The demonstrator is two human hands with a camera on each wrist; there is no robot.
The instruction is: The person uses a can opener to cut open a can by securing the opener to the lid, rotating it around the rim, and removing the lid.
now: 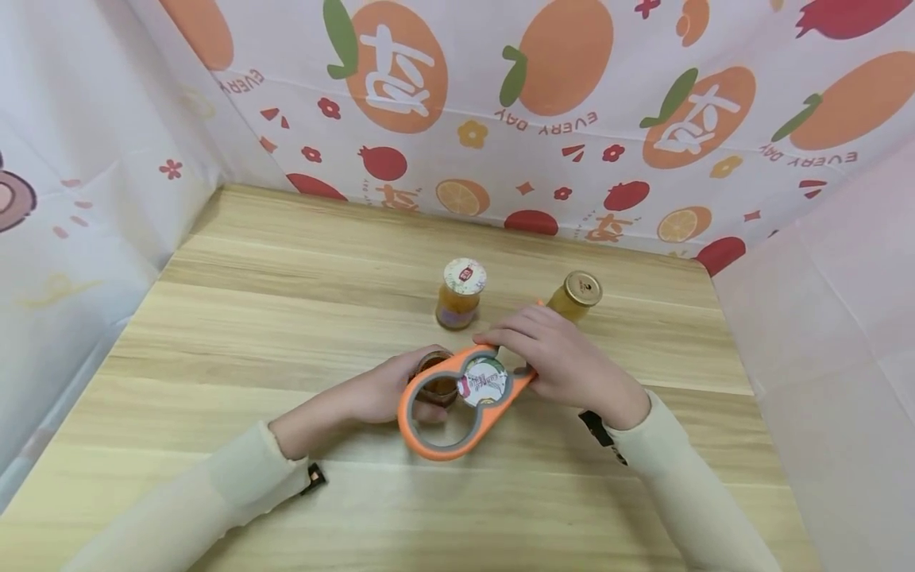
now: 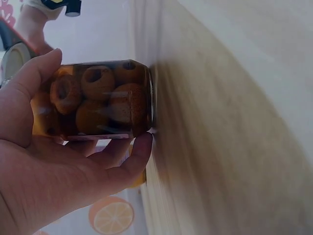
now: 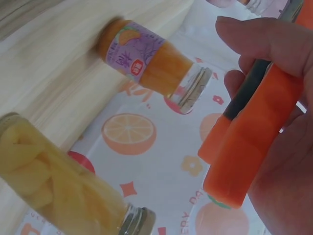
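My left hand (image 1: 389, 387) grips a glass jar (image 2: 98, 100) of round brown fruit in dark liquid, thumb on one side and fingers on the other. Its base is right at the tabletop in the left wrist view. My right hand (image 1: 561, 353) holds an orange jar opener (image 1: 439, 453) with grey lining by its handles, the fingers curled round them. A white printed lid (image 1: 484, 381) sits within the opener's smaller ring, to the right of the jar. The larger ring overlaps the jar in the head view.
Behind the hands stands a jar of orange fruit (image 1: 456, 306) with a white lid. A gold-lidded jar of yellow fruit (image 1: 572, 298) is just beyond my right hand. The wooden table (image 1: 286, 262) meets a fruit-printed curtain (image 1: 472, 87) at the back and pale curtains at both sides.
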